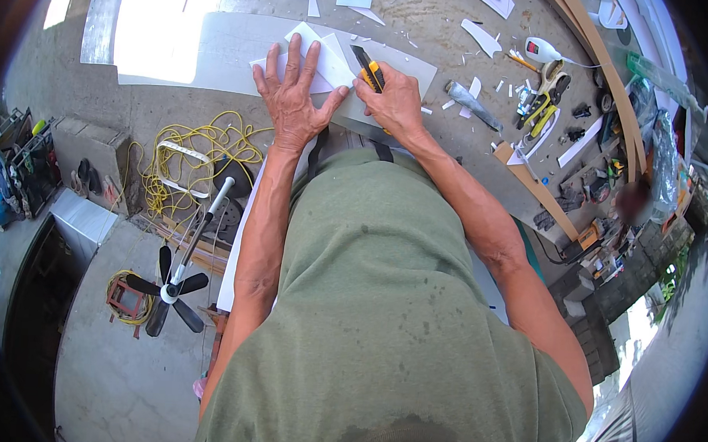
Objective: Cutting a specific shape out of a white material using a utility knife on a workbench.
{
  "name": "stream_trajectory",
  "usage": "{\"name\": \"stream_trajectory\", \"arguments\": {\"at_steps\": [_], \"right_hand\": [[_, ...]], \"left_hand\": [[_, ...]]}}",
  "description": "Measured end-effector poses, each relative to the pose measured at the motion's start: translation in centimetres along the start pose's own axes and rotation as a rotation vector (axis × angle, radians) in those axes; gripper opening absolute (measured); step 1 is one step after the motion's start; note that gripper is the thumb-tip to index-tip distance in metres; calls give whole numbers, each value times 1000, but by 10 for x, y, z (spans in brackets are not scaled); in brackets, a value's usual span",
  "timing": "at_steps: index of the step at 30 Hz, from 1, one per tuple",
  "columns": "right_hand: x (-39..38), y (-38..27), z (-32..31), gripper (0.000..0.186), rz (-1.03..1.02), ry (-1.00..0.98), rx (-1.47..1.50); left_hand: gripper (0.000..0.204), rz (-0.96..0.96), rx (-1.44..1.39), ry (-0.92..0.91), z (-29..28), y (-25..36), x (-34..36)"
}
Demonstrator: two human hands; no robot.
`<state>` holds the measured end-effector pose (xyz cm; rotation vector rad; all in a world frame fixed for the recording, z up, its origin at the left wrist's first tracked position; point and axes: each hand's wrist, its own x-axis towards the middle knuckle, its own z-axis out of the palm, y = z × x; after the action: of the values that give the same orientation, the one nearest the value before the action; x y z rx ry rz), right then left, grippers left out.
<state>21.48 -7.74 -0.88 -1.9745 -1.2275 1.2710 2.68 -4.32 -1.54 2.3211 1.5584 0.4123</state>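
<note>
My left hand [295,98] lies with its fingers spread on some white flat pieces [335,65], pressing them against a long pale sheet [414,62]. The pieces overlap at angles, and one corner shows past my fingertips. Just to the right, my right hand [395,103] is closed around a yellow and black utility knife [370,70]. The knife's dark front end points up and to the left, close to the right edge of the white pieces. Whether the blade touches them I cannot tell. The thumbs of both hands are near each other.
White offcuts [481,37] and small scraps lie across the grey work surface. On the right are yellow-handled snips [542,117], a rolled clear tube [474,105], a white bottle [542,50] and brown strips [541,192]. Tangled yellow cord [167,199] and a black-bladed fan [169,293] are at left.
</note>
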Motion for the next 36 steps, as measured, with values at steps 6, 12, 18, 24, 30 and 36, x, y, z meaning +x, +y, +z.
{"name": "stream_trajectory", "arguments": {"at_steps": [6, 12, 18, 24, 30, 36], "right_hand": [[-1, 0, 0, 26, -29, 18, -20], [0, 0, 0, 27, -27, 20, -44], [0, 0, -1, 26, -21, 8, -20], [0, 1, -1, 25, -28, -5, -20], [0, -4, -4, 25, 24, -38, 27], [-2, -9, -6, 26, 31, -18, 101]], "left_hand": [[85, -3, 6, -14, 1, 0, 0], [85, -14, -16, -25, 0, 0, 0], [86, 0, -15, -11, 1, -2, 0], [89, 5, 6, -31, -1, -1, 1], [89, 2, 10, -26, -1, 0, 0], [88, 0, 3, -27, -1, 0, 0]]}}
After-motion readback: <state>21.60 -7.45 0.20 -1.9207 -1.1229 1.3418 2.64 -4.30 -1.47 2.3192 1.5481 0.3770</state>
